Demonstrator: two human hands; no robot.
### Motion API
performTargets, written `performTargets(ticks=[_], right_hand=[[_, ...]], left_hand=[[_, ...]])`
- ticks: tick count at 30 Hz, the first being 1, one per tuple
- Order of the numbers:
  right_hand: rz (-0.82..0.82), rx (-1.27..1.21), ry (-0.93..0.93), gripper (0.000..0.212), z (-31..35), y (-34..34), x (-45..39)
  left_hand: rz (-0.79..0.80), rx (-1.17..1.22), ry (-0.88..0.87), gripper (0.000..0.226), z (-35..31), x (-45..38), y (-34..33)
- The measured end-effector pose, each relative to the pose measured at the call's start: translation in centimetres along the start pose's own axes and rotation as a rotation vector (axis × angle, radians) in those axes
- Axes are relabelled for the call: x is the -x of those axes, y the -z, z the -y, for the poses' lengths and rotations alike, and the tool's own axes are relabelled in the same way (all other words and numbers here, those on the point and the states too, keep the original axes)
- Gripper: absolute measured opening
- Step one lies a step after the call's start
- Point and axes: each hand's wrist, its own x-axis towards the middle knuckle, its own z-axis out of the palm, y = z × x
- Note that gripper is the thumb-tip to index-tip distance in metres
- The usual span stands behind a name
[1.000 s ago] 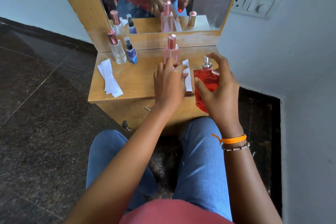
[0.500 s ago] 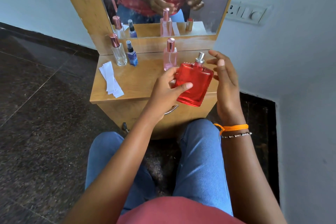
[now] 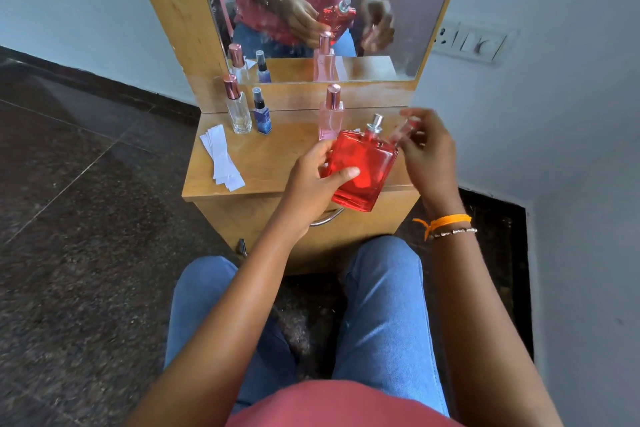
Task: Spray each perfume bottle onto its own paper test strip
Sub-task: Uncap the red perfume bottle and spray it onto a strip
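My left hand grips a flat red perfume bottle and holds it tilted above the front right of the wooden dresser top. Its silver spray nozzle is bare. My right hand is just right of the nozzle, blurred, pinching a small pinkish cap. A pink bottle stands behind the red one. A clear bottle and a small blue bottle stand at the back left. A stack of white paper strips lies at the left edge. The red bottle hides the single strip.
A mirror rises behind the dresser top and reflects the bottles and hands. A white switch plate is on the wall at the right. A metal drawer handle sits under the top. My knees are close below.
The red bottle passed from my right hand to my left. My right hand reached to the back right of the top and now holds the cap beside the nozzle.
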Motion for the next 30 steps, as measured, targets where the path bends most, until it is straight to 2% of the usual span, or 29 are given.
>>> performTargets(ticks=[2, 4, 8, 13, 18, 22, 30], right_hand=[[0.01, -0.305, 0.03, 0.025, 1.7, 0.7, -0.4], [0.139, -0.437, 0.074, 0.024, 3.0, 1.1, -0.7], [0.361, -0.321, 0.076, 0.03, 4.6, 1.3, -0.8], [0.469, -0.303, 0.065, 0.037, 5.0, 2.4, -1.0], [0.549, -0.373, 0.024, 0.03, 4.9, 3.1, -1.3], [0.562, -0.418, -0.004, 0.032, 4.8, 2.6, -1.0], [0.424, -0.314, -0.022, 0.034, 5.5, 2.0, -0.3]], left_hand=[[-0.002, 0.0, 0.0, 0.038, 0.0, 0.0, 0.1], [0.005, 0.006, 0.0, 0.038, 0.0, 0.0, 0.1], [0.016, 0.027, -0.005, 0.04, 0.1, 0.1, 0.2], [0.051, 0.083, 0.007, 0.046, 0.5, 0.2, 0.4], [0.067, 0.136, 0.01, 0.046, 0.5, 0.2, 0.5], [0.059, 0.125, 0.004, 0.044, 0.2, 0.2, 0.6], [-0.027, -0.008, -0.094, 0.043, 0.2, 0.1, 0.3]])
